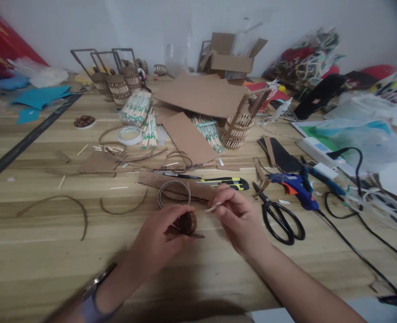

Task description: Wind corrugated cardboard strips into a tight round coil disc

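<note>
My left hand (158, 242) grips a small round cardboard disc (188, 223) held on edge just above the wooden table (33, 251). My right hand (237, 215) pinches a short pale stick (213, 207) between thumb and fingers, its tip pointing left toward the disc. A thin cardboard ring (174, 192) lies flat just behind my hands. A watch sits on my left wrist.
Black scissors (281, 217) and a blue glue gun (295, 186) with its black cord lie to the right. A yellow-black knife (225, 182), cardboard strips, a tape roll (130, 134), stick bundles and small stick baskets (237, 130) fill the middle and back.
</note>
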`<state>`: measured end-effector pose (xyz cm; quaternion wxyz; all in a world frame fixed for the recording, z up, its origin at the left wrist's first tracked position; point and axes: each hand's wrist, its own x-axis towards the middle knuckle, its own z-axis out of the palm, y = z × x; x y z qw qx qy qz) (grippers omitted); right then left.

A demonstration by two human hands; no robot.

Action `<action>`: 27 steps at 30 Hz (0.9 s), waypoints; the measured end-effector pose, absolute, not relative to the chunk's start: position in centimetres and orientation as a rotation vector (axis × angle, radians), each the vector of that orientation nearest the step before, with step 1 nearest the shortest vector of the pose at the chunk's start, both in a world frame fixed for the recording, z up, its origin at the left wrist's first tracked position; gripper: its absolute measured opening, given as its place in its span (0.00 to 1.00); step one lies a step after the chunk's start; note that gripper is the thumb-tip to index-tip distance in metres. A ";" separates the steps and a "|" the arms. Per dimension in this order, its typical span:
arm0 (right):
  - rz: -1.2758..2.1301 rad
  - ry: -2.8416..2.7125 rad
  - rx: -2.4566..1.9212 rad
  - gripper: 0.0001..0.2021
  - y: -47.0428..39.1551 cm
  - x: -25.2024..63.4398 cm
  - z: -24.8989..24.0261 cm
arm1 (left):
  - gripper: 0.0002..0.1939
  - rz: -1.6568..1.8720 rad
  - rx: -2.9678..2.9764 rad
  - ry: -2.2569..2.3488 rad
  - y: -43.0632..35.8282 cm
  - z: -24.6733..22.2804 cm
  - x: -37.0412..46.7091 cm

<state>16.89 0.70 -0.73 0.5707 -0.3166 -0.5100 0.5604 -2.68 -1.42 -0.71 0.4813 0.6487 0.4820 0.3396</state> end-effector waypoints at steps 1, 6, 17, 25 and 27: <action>1.389 -1.139 -0.743 0.07 0.8 16.8 -0.7 | 0.22 0.825 1.572 1.171 -1.3 -0.8 -2.7; 1.694 -1.042 -0.751 0.09 0.7 16.2 -0.7 | 0.20 0.817 1.575 1.163 -1.2 -0.8 -2.7; 1.890 -0.910 -0.796 0.12 0.1 15.4 -0.8 | 0.19 0.853 1.645 1.148 -1.0 -0.7 -2.8; 1.876 -0.906 -0.796 0.12 0.3 15.5 -0.9 | 0.20 0.833 1.631 1.147 -1.2 -0.8 -2.8; 1.883 -0.900 -0.804 0.12 0.3 15.5 -0.9 | 0.21 0.844 1.628 1.132 -1.2 -1.0 -2.8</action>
